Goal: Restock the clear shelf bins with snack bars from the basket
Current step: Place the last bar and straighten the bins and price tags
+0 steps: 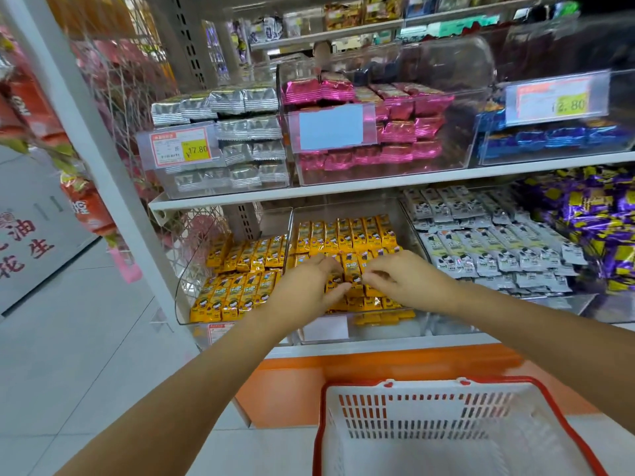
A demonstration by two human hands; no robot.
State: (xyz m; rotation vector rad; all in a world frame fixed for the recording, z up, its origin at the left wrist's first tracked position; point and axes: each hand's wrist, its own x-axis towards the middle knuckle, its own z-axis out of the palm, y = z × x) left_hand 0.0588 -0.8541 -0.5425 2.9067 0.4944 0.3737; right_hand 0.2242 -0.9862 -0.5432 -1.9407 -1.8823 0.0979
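Note:
Both my hands reach into the middle clear bin [343, 333] on the lower shelf, which holds rows of yellow snack bars [343, 235]. My left hand [302, 286] rests on the bars with its fingers curled around the left side of a few of them. My right hand [405, 280] pinches the same small group of bars from the right. Those bars [352, 273] stand between my fingertips. The white basket with a red rim [446, 434] sits on the floor below me, and no bars show in its visible part.
A second clear bin [192, 304] of yellow bars stands to the left. White-wrapped bars [481, 242] and purple sweets [591, 221] fill bins to the right. The upper shelf carries silver [220, 132], pink [395, 132] and blue packs [549, 137] with price tags.

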